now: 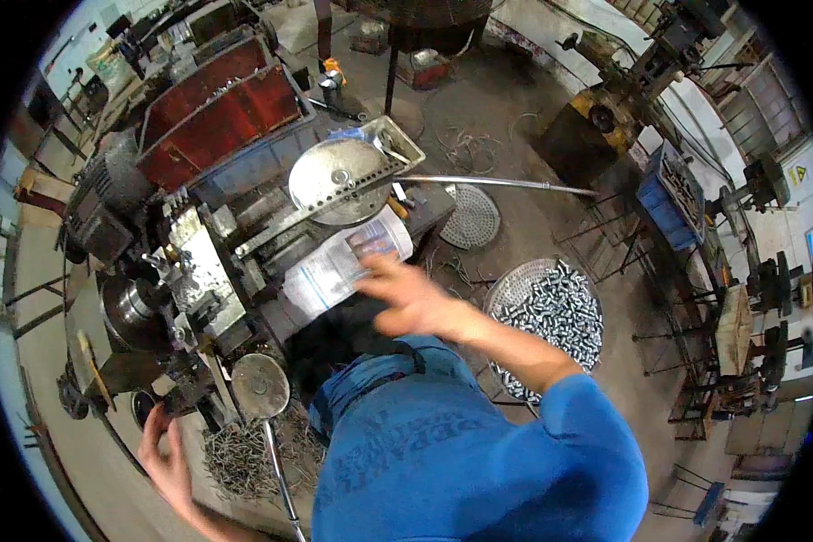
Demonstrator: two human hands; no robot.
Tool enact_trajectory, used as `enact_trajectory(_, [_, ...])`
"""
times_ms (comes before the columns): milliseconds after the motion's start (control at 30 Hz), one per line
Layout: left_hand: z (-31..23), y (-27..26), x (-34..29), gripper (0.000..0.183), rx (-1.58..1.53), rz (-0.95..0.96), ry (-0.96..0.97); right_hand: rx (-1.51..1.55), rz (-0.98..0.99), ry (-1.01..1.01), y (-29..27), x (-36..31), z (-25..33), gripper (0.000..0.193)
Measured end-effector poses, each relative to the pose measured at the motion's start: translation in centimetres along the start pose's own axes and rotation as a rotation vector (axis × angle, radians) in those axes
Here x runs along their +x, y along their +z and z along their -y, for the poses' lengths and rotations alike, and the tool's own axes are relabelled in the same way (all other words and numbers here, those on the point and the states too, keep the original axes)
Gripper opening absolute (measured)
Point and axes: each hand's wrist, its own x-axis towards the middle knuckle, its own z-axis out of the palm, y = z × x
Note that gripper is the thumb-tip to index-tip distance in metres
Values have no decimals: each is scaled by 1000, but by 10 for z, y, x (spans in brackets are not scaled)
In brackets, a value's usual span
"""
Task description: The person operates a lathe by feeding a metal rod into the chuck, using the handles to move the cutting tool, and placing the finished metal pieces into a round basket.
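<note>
My right hand (411, 296) reaches over the near edge of a white plastic jug (321, 275) lying on its side, cut open, with brownish pieces inside it. Its fingers are spread, and no object shows in them. Low at the left, my left hand (165, 462) has its fingers bent and thumb apart, the fingertips beside a dark round knob or cup (142, 406) on the machine; whether they touch it is unclear. Between my hands stands a lathe-like machine with a round chuck (134, 305) and a metal block (206, 271). Nothing visible is held in either hand.
A round basket holds many shiny metal parts (551, 321) on my right. Dark metal pieces (244, 456) are heaped at lower left, near a round plate on a rod (260, 387). A metal disc (339, 181), long rod (515, 184) and red bin (221, 117) are beyond.
</note>
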Motion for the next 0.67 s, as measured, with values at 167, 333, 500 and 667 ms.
enact_trajectory(167, [-73,66,40,23,-176,164,165,177,-31,-517,54,88,92,49])
enact_trajectory(333, [-57,81,28,27,-357,114,198,209,17,-538,67,100,124,43])
enact_trajectory(500, [-67,76,35,26,-307,288,89,236,87,-550,64,103,115,46])
enact_trajectory(667, [-61,72,30,29,-344,252,218,88,316,-607,59,117,112,56])
